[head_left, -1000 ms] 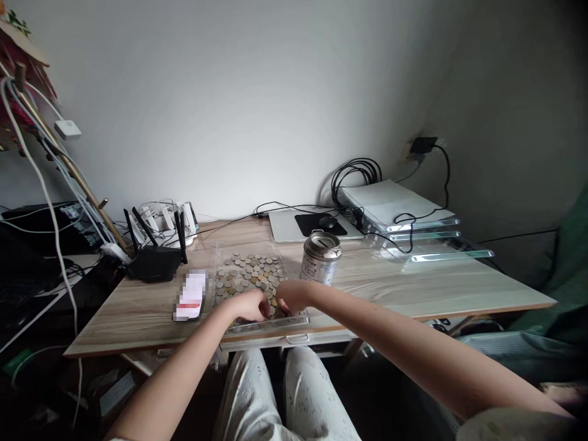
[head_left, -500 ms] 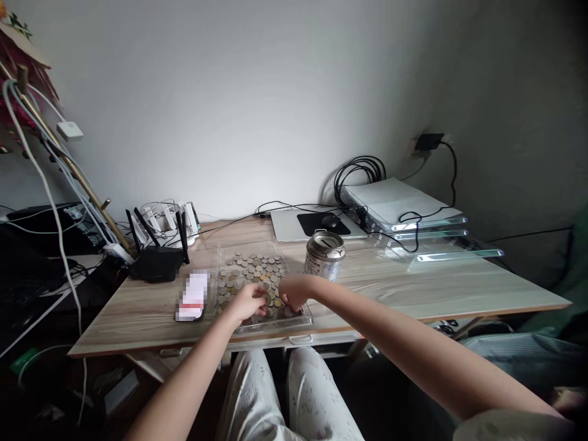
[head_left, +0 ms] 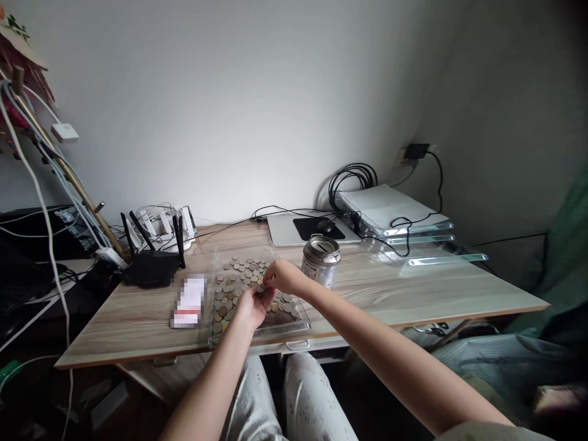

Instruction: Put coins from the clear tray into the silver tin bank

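Observation:
A clear plastic tray lies at the near edge of the wooden desk, its floor covered with several coins. My left hand is raised over the tray's near half, palm turned up and cupped, with coins lying in it. My right hand hovers just above it, fingertips pinched together over the left palm; whether a coin is between them I cannot tell. A silver metal can with a slot in its lid stands just right of the tray, close behind my right wrist.
A blurred white card or phone lies left of the tray. A black router with antennas and a power strip sit at back left. A laptop with mouse pad and mouse, stacked clear trays and cables are at back right.
Both hands lifted from the tray's near end. The left hand turned palm up holding coins; the right hand rose and moved above it.

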`<state>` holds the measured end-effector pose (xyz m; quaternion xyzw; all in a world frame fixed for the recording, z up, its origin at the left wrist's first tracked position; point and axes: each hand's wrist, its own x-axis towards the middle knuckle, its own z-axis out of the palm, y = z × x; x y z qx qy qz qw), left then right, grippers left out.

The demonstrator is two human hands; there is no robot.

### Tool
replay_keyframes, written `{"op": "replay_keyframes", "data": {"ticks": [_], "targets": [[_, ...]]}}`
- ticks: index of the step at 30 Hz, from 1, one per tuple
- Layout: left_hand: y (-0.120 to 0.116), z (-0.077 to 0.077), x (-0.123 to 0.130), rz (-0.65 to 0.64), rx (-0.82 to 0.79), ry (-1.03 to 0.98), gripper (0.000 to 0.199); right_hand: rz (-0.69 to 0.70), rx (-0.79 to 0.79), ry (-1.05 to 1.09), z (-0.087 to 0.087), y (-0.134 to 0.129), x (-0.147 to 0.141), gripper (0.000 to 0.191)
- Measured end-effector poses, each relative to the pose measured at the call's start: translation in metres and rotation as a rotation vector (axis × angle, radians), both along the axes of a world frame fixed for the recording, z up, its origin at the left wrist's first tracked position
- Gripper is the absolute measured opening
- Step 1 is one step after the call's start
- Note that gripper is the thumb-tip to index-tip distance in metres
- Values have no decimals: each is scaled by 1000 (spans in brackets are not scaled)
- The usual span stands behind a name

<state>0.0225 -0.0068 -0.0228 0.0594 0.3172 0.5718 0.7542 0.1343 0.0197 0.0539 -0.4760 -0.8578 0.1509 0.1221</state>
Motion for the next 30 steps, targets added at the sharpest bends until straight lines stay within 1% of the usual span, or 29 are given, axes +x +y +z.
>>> {"op": "replay_keyframes", "data": {"ticks": [2, 3, 5, 7, 8, 10, 11, 13, 15, 18, 21, 22, 23, 24, 25, 27, 28, 30], "targets": [[-1, -2, -2, -27, 6, -27, 19, -15, 48, 76, 3, -3, 3, 17], [-2, -3, -3, -43, 17, -34, 20, -18, 80, 130, 8, -4, 8, 18], [-4, -4, -4, -59, 52, -23, 20, -35, 158, 239, 22, -5, 24, 21], [-6, -3, -4, -45, 88, 17, 18, -120, 252, 297, 40, -1, 47, 23], [-7, -3, -3, -35, 100, 41, 18, -197, 301, 291, 48, 1, 61, 22], [-9, -1, -2, -35, 108, 81, 19, -380, 380, 209, 61, 7, 87, 21], [-11, 0, -2, -43, 111, 96, 21, -455, 400, 143, 64, 10, 98, 20], [-12, 2, 0, -60, 118, 120, 21, -543, 401, 0, 65, 15, 113, 18], [-14, 3, 1, -62, 128, 149, 20, -564, 385, -108, 63, 17, 119, 19], [-16, 4, 2, -57, 172, 231, 17, -579, 393, -172, 59, 14, 115, 19], [-16, 3, 1, -65, 210, 323, 13, -585, 523, -92, 58, 4, 99, 24], [-16, 3, 1, -76, 228, 342, 13, -554, 563, -38, 56, 0, 91, 25], [-16, 2, 1, -92, 250, 355, 15, -495, 572, 17, 52, -5, 82, 25], [-16, 2, 1, -113, 276, 365, 17, -412, 541, 63, 45, -9, 72, 25], [-16, 2, 1, -134, 302, 377, 19, -319, 473, 98, 37, -13, 61, 24], [-16, 1, 2, -161, 333, 400, 21, -151, 294, 143, 16, -17, 41, 24], [-16, 1, 2, -162, 337, 408, 21, -97, 218, 160, 4, -17, 33, 24], [-15, 0, 2, -156, 334, 411, 19, -46, 121, 193, -15, -16, 20, 21]]}}
